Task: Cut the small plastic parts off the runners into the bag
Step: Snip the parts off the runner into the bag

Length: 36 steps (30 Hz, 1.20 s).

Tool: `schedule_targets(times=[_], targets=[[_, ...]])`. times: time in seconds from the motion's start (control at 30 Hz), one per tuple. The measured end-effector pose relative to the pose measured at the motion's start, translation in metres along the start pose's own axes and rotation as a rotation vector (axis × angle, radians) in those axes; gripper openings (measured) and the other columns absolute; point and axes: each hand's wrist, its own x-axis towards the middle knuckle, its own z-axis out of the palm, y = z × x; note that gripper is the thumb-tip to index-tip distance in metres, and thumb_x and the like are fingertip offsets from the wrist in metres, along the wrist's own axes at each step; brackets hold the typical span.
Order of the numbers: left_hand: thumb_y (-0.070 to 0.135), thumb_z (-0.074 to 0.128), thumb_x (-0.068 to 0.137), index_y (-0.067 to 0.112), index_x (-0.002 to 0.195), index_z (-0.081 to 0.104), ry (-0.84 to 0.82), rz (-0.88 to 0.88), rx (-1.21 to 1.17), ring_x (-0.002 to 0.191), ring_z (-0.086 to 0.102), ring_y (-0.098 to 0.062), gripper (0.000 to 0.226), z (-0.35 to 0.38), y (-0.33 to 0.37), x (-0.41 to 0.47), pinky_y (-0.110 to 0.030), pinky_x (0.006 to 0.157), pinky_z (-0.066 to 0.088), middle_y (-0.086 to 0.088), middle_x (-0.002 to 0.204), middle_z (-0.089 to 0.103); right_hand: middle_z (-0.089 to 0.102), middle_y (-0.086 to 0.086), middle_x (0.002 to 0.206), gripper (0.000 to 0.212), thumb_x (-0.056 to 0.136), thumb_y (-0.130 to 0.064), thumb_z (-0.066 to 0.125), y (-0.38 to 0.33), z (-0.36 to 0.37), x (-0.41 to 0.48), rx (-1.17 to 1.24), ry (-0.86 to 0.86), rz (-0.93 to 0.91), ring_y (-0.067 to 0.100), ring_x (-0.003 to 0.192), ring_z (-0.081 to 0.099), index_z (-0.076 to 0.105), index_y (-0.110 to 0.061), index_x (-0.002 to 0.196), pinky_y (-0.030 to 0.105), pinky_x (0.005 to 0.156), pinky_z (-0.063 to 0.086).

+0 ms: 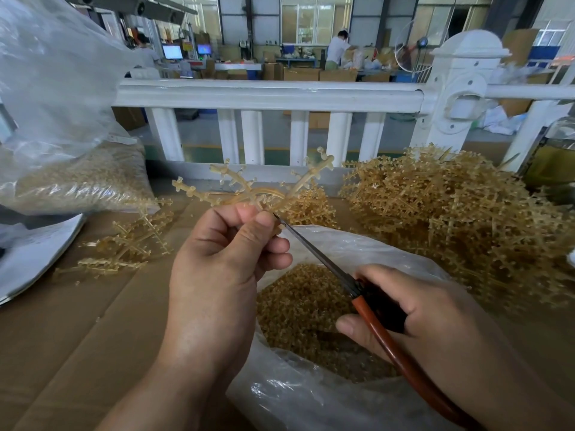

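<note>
Two hands work above an open clear plastic bag [295, 399] that lies at 6 o'clock on a brown cardboard surface [77, 337]. Left hand [224, 265], near the centre, pinches a branched amber runner [249, 194] between thumb and curled fingers, and the runner's arms fan out toward 12 o'clock with small parts attached at their tips. Right hand [413, 318], at 4 o'clock, grips a cutter [314, 253] by its red-orange handle [389, 337]; the dark blade slants toward 11 o'clock, and its tip meets the runner just beside the left thumb. Whether the blades are parted cannot be told. Inside the bag, directly beneath the blade, lies a heap of cut parts [298, 306]. Many uncut runners form a large pile [451, 219] at 3 o'clock, touching the bag's far wall. Several loose runners [130, 244] lie at 9 o'clock, well apart from the bag. Toward 10 o'clock, a second bag [77, 181] holds more amber pieces. At 12 o'clock a white railing [267, 94] crosses the view.
</note>
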Motion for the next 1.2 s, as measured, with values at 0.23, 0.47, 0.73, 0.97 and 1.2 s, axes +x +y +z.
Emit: schedule_targets(times=[0.23, 0.47, 0.73, 0.97, 1.2], targets=[[0.021, 0.072, 0.079, 0.023, 0.076, 0.069, -0.004, 0.0, 0.003, 0.066, 0.066, -0.017, 0.004, -0.001, 0.0, 0.0, -0.025, 0.061, 0.056, -0.004, 0.073, 0.065, 0.064, -0.033, 0.089, 0.056, 0.062, -0.086, 0.05, -0.001, -0.002, 0.0, -0.003, -0.016, -0.014, -0.012, 0.082, 0.062, 0.05, -0.055, 0.11, 0.013, 0.079, 0.046], [0.022, 0.072, 0.079, 0.021, 0.079, 0.069, 0.004, -0.011, 0.001, 0.066, 0.066, -0.017, 0.004, 0.0, 0.0, 0.001, -0.025, 0.061, 0.056, -0.004, 0.074, 0.066, 0.064, -0.034, 0.088, 0.051, 0.063, -0.087, 0.047, -0.002, -0.006, 0.0, -0.008, -0.04, -0.011, -0.013, 0.08, 0.062, 0.051, -0.056, 0.105, 0.012, 0.077, 0.047], [0.023, 0.072, 0.076, 0.023, 0.073, 0.069, 0.025, -0.061, -0.017, 0.063, 0.065, -0.016, 0.004, 0.002, 0.002, 0.002, -0.024, 0.059, 0.055, -0.005, 0.072, 0.064, 0.066, -0.031, 0.087, 0.054, 0.062, -0.089, 0.048, 0.0, -0.008, 0.0, 0.013, -0.064, -0.002, -0.011, 0.079, 0.064, 0.054, -0.055, 0.104, 0.019, 0.073, 0.053], [0.021, 0.07, 0.074, 0.023, 0.067, 0.073, 0.026, -0.139, -0.066, 0.06, 0.062, -0.014, 0.007, 0.001, 0.004, 0.003, -0.024, 0.054, 0.054, -0.007, 0.072, 0.064, 0.068, -0.027, 0.086, 0.057, 0.062, -0.087, 0.052, 0.004, -0.011, 0.001, 0.008, -0.081, -0.009, -0.009, 0.077, 0.065, 0.056, -0.053, 0.107, 0.017, 0.079, 0.05], [0.02, 0.069, 0.073, 0.022, 0.069, 0.071, 0.016, -0.162, -0.095, 0.059, 0.061, -0.013, 0.006, 0.0, 0.005, 0.004, -0.023, 0.052, 0.053, -0.006, 0.072, 0.064, 0.069, -0.022, 0.088, 0.057, 0.063, -0.087, 0.054, 0.005, -0.012, 0.001, 0.038, -0.077, -0.005, -0.005, 0.078, 0.066, 0.058, -0.049, 0.104, 0.021, 0.081, 0.049]])
